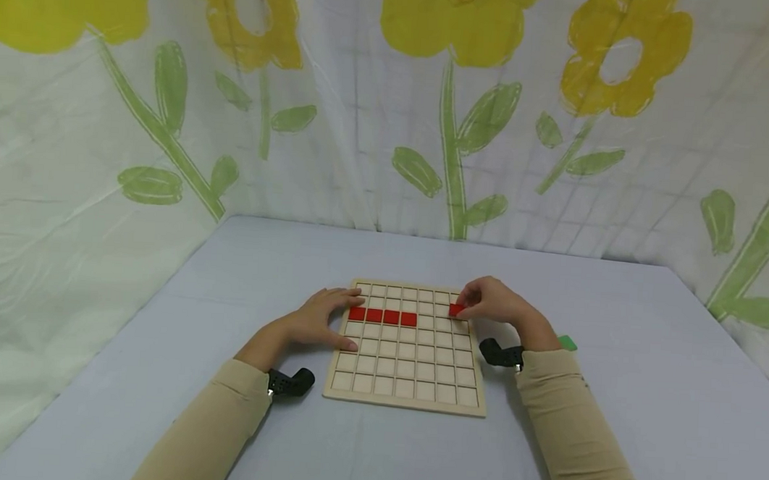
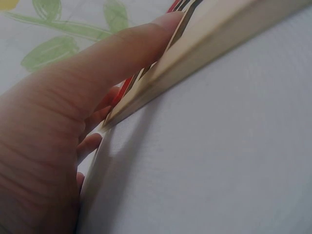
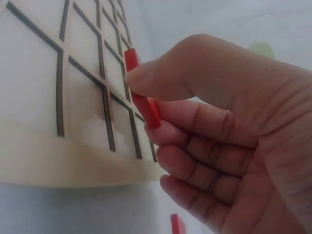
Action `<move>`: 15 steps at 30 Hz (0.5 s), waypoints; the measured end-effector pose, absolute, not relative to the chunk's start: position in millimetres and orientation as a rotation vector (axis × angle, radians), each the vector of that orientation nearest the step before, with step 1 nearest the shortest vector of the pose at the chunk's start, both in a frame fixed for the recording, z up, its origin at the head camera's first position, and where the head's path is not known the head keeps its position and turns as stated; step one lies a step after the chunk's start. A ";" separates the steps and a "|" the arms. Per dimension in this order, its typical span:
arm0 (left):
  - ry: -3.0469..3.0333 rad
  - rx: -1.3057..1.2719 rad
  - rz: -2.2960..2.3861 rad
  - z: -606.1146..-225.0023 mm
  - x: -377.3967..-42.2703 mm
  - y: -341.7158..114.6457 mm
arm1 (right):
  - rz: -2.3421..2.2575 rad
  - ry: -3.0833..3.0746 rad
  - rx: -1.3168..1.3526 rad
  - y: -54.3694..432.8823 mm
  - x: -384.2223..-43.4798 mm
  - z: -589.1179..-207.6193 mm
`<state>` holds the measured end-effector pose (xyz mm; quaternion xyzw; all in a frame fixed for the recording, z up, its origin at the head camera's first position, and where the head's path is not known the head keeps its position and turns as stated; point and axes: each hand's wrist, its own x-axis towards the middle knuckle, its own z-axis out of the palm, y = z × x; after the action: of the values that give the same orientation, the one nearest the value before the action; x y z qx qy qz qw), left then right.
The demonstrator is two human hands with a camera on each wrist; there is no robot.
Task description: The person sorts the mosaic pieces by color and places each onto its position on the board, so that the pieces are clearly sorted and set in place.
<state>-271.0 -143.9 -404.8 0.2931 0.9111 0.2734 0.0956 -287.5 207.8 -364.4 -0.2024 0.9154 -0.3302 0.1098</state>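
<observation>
A square wooden grid board (image 1: pixel 408 403) lies on the table. Several red square tiles (image 1: pixel 391 317) sit side by side in one of its upper rows, starting at the left edge. My left hand (image 1: pixel 315 317) rests at the board's left side, fingers spread and thumb on the frame. My right hand (image 1: pixel 495 301) pinches another red tile (image 3: pixel 142 105) between thumb and fingers, above the board's upper right squares. In the right wrist view that tile is tilted and apart from the grid. The left wrist view shows the left thumb (image 2: pixel 141 46) across the board's edge.
A green piece (image 1: pixel 567 342) lies on the table (image 1: pixel 406 458), partly hidden behind the right wrist. One more red tile (image 3: pixel 177 224) shows beyond the board in the right wrist view. A flower-printed curtain (image 1: pixel 336 158) hangs behind the table.
</observation>
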 end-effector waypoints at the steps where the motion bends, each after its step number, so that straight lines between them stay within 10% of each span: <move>1: 2.698 0.870 0.811 -404.7 -270.8 -143.6 | -0.966 2.687 -0.594 206.3 -286.9 -364.2; 15: 2.702 0.865 0.809 -404.0 -270.6 -144.0 | -0.941 2.649 -0.685 185.8 -284.7 -368.1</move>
<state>-270.6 -144.0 -404.0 0.2919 0.9117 0.2729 0.0954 -284.7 185.8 -368.1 -0.2350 0.9085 -0.3226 0.1238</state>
